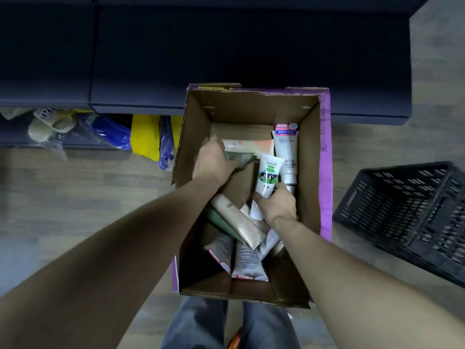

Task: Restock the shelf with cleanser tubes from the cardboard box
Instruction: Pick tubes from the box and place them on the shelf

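The right hand [276, 205] grips a white tube with a green label [267, 177] by its lower half, cap end down, inside the cardboard box [312, 172] near its right wall. The left hand [214, 159] reaches toward the box's far end, its fingers curled around a green tube [242, 158] that lies under a pale peach-ended tube [247, 146]. A white "Facial" tube [285, 152] leans against the far right corner. More cleanser tubes [241, 222] lie heaped at the near end of the box. The box stands open on the wooden floor [75, 197], its far edge against a dark blue shelf unit [226, 59]. A black plastic crate [407, 215] sits on the floor to the right, and coloured plastic bags [125, 132] lie under the unit at the left.
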{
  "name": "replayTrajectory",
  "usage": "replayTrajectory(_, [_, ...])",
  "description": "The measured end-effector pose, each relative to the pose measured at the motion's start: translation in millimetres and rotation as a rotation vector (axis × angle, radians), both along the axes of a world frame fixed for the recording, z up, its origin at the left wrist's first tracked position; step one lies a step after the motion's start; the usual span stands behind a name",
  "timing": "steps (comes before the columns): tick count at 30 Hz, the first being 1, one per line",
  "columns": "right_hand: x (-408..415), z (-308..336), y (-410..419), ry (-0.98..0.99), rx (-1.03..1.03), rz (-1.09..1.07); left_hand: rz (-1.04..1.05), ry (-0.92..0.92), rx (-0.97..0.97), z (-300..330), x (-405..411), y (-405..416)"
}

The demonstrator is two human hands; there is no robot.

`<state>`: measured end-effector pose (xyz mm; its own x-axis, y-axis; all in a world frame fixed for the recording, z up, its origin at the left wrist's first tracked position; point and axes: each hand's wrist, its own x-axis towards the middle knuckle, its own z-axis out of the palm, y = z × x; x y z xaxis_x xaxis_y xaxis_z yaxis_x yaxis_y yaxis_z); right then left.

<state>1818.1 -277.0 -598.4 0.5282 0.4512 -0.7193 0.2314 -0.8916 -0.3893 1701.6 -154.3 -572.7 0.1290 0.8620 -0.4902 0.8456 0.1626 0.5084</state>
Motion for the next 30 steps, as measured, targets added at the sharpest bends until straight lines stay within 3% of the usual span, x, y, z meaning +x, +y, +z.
replayTrajectory(6, [-1.6, 6.8, -6.5, -0.031, -0.008, 0.001, 0.261, -0.222, -0.280, -3.8, 1.0, -9.5])
replayTrajectory(10, [2.5, 10.1, -11.5, -0.047, -0.008, 0.000, 0.371, -0.235, -0.454, -5.9, 3.8, -22.8])
replayTrajectory(14, [3.0, 14.4, -12.4, -0.040, 0.009, -0.018, 0.558, -0.389, -0.748, -1.1, 1.3, -30.2])
replayTrajectory(18, [0.9, 19.2, -11.1, -0.028, 0.020, -0.033, 0.584, -0.500, -0.985, 3.1, -3.6, -38.0])
replayTrajectory(21, [0.6, 22.3, -10.5, -0.022, 0.028, -0.034, 0.530, -0.486, -0.986, 3.5, -4.0, -42.6])
replayTrajectory(30, [2.7, 31.1, -17.1, -0.050, 0.040, -0.023, 0.255, -0.244, -0.578, 4.8, -7.1, -48.3])
